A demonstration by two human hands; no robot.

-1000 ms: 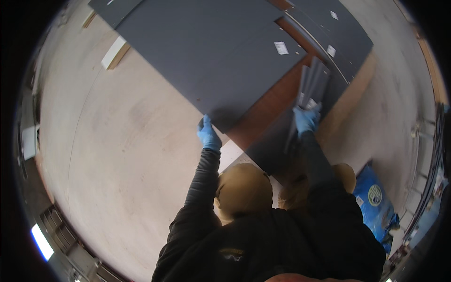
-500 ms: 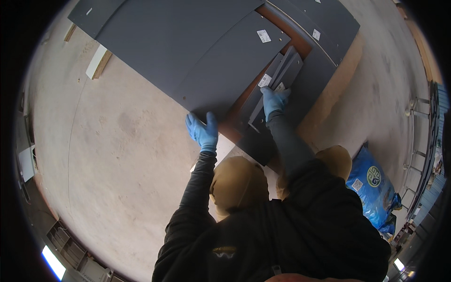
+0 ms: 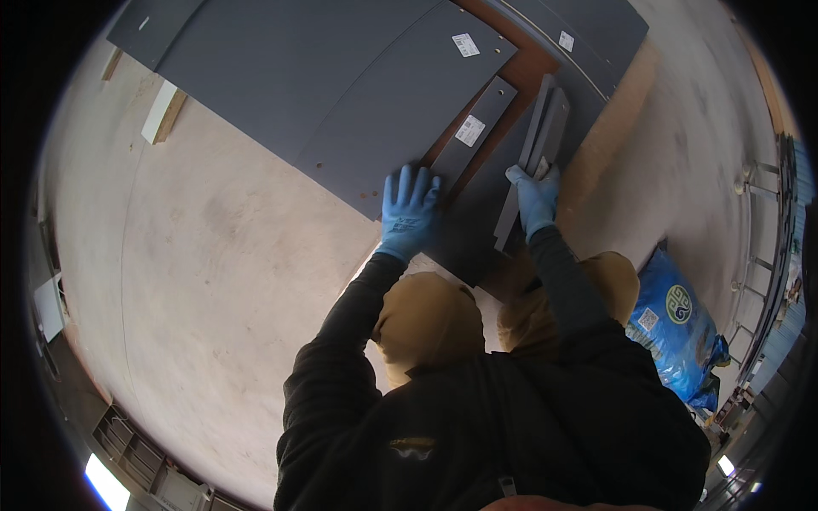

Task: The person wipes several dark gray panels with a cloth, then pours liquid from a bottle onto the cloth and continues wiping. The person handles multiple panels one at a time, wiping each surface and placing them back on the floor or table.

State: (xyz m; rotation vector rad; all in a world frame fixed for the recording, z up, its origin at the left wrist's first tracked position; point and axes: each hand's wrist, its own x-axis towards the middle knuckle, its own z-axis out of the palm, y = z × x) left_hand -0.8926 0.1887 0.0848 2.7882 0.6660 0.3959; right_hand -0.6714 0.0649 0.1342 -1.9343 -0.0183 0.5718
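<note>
My right hand (image 3: 538, 196), in a blue glove, is closed round two narrow dark grey boards (image 3: 545, 128) held together, tilted on edge over the right part of the stack. Fingers spread, my gloved left hand (image 3: 410, 211) lies flat at the near corner of a wide dark grey panel (image 3: 366, 111), its fingertips beside a narrow board. That narrow grey board (image 3: 481, 119) with a white label (image 3: 469, 130) lies flat along the panel's right edge. Brown board (image 3: 532, 55) shows in the gaps between the grey pieces.
A blue printed plastic bag (image 3: 677, 328) stands on the floor to my right. Pale blocks (image 3: 162, 111) stick out from under the stack at left. Beyond the bag runs a metal rack (image 3: 754, 247). Concrete floor (image 3: 213, 255) spreads to the left.
My right hand has lifted two narrow boards and moved right, leaving one labelled narrow board lying flat. My left hand has slid right along the panel's near edge and flattened out.
</note>
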